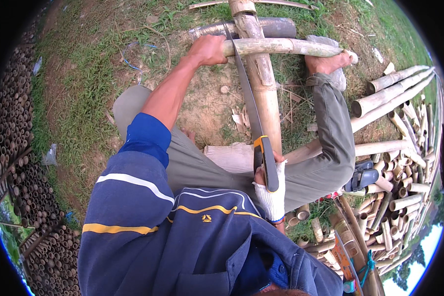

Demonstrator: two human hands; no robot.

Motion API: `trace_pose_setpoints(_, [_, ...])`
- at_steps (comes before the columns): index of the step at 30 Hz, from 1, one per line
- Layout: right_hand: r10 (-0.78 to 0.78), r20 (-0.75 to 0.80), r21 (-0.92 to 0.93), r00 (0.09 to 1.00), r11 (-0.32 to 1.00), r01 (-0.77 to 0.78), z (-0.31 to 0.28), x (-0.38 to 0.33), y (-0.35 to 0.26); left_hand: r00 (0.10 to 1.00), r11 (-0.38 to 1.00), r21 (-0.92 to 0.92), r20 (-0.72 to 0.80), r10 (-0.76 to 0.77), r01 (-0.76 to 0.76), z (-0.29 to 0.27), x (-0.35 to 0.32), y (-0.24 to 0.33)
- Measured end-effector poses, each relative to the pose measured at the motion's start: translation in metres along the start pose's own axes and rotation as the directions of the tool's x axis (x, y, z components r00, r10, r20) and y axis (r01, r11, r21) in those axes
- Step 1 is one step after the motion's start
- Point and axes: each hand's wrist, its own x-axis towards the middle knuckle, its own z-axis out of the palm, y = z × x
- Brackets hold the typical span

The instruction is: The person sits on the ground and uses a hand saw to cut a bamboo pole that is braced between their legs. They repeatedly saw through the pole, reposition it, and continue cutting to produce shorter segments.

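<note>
Stacks of cut bamboo pieces [397,197] already lie at the right. Bamboo pole [281,47] lies crosswise on an upright bamboo post [261,79], pinned by a bare foot [328,63], left hand [208,49] clenched around its end. Gloved right hand [271,190] grips the saw [254,123], blade on the pole; cut looks barely begun, pole whole.

My left hand [209,50] is extended forward on a straight arm, fingers closed in a grip. My gloved right hand [271,190] is held close, fist clenched, wrist bent.
</note>
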Motion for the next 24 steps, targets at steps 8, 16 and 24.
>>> trace_pose_setpoints(8, [-0.138,-0.053,0.063,0.989,0.988,0.142,0.077,0.200,0.025,1.000,1.000,0.019,-0.024,-0.002,0.003,-0.009,-0.003,0.017])
trace_pose_setpoints(16, [-0.165,-0.030,-0.033,0.986,0.986,0.164,0.044,0.098,0.029,0.999,1.000,0.003,-0.037,0.004,-0.004,0.003,-0.005,-0.008])
trace_pose_setpoints(24, [-0.203,-0.031,-0.075,0.979,0.977,0.200,0.033,0.087,0.034,0.998,1.000,0.010,-0.056,-0.005,0.005,0.003,-0.004,-0.003])
